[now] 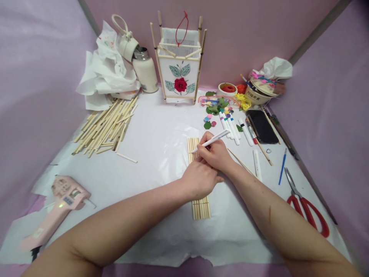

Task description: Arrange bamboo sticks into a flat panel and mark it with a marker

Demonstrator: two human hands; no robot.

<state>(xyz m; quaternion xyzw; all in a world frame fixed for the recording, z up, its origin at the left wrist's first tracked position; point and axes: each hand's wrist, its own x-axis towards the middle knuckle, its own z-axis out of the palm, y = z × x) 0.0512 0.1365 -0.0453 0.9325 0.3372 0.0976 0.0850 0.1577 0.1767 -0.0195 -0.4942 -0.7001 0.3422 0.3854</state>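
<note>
A flat row of several wooden sticks (201, 209) lies side by side on the white sheet (155, 154) in the middle. My left hand (198, 179) rests on top of this row and presses it down, fingers closed and tucked under. My right hand (216, 153) is closed round a white pen (211, 140), whose tip touches the far end of the sticks. Both forearms reach in from the near edge.
A loose pile of wooden sticks (105, 125) lies at the back left, a pink glue gun (56, 207) at the near left. A paper lantern (179, 61) stands at the back. Markers (230, 127), a phone (262, 126) and red-handled scissors (307, 207) lie on the right.
</note>
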